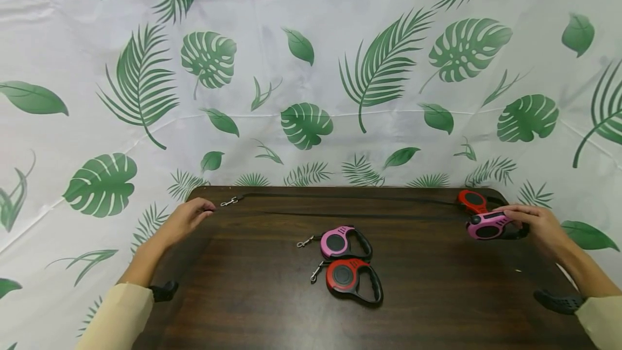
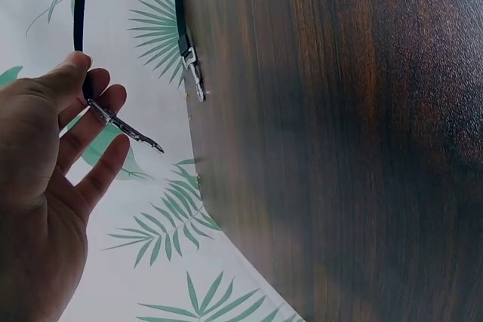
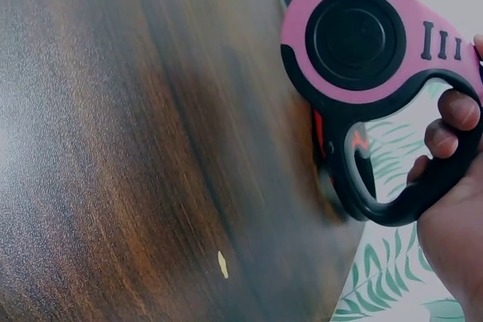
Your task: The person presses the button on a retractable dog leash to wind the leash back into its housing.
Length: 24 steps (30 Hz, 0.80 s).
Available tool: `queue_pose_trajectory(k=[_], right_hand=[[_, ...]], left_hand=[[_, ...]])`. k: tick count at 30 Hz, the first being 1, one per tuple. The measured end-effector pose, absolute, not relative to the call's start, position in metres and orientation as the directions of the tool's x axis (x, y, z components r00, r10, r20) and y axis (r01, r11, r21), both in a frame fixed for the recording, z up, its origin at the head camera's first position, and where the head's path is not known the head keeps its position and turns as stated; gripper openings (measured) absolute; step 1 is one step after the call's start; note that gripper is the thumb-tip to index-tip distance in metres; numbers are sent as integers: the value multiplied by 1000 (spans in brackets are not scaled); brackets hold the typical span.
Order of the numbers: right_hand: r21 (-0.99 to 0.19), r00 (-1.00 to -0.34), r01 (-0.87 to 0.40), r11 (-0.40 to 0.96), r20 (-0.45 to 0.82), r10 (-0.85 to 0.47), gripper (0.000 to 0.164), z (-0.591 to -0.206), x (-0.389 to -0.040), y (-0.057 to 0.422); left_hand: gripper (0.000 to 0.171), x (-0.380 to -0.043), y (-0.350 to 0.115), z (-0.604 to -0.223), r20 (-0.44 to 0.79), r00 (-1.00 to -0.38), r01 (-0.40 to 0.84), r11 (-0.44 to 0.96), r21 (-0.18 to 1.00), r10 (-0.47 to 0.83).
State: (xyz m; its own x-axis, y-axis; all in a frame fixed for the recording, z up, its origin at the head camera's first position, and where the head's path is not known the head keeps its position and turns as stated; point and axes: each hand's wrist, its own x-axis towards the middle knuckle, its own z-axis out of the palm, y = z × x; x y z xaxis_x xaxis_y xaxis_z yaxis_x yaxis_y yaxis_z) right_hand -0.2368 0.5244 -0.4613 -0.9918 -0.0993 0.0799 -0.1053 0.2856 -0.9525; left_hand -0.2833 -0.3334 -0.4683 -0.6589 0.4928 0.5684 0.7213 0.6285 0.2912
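My right hand grips the black handle of a pink retractable dog leash, its fingers curled through the loop. That leash's black strap is drawn out across the table to my left hand. In the left wrist view, the left thumb and fingers pinch the strap's end, with the metal clip hanging over the fingers. A red retractable leash lies at the back right, partly hidden behind the pink one. Its strap runs along the far edge to another metal clip at the back left.
Another pink leash and a second red leash lie side by side mid-table, straps wound in, clips pointing left. The dark wooden table meets a leaf-patterned cloth behind. A small pale mark shows on the right side.
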Motion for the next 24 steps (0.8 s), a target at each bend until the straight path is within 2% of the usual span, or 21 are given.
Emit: queue_pose_trajectory(k=[17, 24], right_hand=[[-892, -991, -116, 436, 71, -117, 33, -454, -236, 525], [-934, -993, -93, 344, 63, -96, 30, -454, -237, 518]], left_hand=[[25, -281, -342, -472, 575, -629, 753, 593, 284, 524], [26, -279, -343, -475, 567, -639, 746, 597, 295, 519]])
